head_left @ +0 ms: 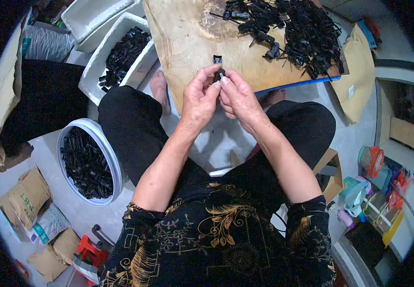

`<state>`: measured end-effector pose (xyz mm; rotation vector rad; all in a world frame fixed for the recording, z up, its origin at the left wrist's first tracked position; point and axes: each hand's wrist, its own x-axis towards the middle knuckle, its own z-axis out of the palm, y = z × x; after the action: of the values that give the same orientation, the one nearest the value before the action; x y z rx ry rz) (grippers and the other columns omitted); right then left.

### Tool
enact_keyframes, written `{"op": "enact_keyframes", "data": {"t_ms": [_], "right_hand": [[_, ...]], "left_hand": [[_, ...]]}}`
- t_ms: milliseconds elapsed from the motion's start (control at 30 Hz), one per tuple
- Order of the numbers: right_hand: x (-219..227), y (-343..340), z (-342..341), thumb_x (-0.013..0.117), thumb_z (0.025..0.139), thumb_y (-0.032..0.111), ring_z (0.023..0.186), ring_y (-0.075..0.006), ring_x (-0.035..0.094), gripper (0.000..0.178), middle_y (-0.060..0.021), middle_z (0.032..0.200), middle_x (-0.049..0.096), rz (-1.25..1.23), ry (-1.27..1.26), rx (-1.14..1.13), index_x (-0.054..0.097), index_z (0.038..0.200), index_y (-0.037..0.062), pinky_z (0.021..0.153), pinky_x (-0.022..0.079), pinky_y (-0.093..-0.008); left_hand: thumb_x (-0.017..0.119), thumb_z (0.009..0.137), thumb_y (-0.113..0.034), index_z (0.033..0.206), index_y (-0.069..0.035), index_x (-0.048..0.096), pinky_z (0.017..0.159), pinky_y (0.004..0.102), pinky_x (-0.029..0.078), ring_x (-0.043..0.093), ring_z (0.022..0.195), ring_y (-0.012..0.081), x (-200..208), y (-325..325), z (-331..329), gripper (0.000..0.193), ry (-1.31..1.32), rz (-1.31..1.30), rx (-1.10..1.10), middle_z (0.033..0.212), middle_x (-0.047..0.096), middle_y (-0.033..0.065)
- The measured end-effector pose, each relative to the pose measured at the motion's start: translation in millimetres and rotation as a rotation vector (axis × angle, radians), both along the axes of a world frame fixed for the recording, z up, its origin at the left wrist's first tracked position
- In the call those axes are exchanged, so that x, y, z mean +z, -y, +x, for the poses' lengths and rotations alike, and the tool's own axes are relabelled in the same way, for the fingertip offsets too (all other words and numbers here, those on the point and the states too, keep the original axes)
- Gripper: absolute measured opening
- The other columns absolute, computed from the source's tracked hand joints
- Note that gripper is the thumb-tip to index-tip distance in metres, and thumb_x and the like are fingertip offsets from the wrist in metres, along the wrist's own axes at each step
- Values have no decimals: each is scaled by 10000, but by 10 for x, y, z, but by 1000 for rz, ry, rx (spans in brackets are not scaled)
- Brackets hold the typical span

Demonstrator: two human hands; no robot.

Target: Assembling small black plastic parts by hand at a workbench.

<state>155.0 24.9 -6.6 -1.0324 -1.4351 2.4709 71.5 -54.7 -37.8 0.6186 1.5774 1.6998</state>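
Wooden tabletop [183, 31] bears heaped black parts [312, 38] and 1 separate piece [217, 59].

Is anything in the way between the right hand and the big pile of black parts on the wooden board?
Nothing visible: only bare wooden board lies between the right hand and the pile of black parts. The lone black part sits left of that path.

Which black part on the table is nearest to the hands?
The small piece lying alone, just beyond the left hand; others form the heap at right.
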Motion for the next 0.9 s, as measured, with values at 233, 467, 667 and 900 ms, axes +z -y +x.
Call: {"op": "enact_keyframes", "data": {"t_ms": [233, 467, 667, 900], "right_hand": [[15, 66, 33, 382, 939, 254, 436, -22, 251, 259, 75, 553, 294, 46, -18, -18, 397, 1148, 101, 372, 198, -181], [-5, -6, -14, 387, 939, 263, 426, -19, 240, 200, 79, 548, 290, -11, 32, 44, 430, 1090, 140, 363, 189, -181], [-83, -51, -31, 394, 936, 272, 404, -22, 229, 199, 83, 536, 288, -82, 102, 114, 463, 1065, 138, 352, 175, -187], [-26, 32, 32, 377, 939, 292, 398, -24, 215, 229, 88, 525, 276, 11, 44, 88, 486, 1042, 119, 355, 156, -194]], "left_hand": [[470, 816, 64, 1139, -14, 514, 754, 243, 449, 543, 849, 96, 61, 16, 15, 335, -6, 3, 18, 929, 589, 48], [487, 809, 9, 1123, -37, 530, 731, 284, 466, 589, 827, 153, 17, 19, 32, 320, -414, -7, 131, 937, 619, 129], [489, 827, -7, 1136, -33, 504, 628, 281, 484, 598, 712, 152, -88, 48, -1, 310, -459, -121, 51, 859, 622, 104], [489, 852, -24, 1199, -49, 444, 577, 203, 490, 562, 657, 74, 74, 146, -24, 350, 329, 5, 22, 758, 579, 23]]}}
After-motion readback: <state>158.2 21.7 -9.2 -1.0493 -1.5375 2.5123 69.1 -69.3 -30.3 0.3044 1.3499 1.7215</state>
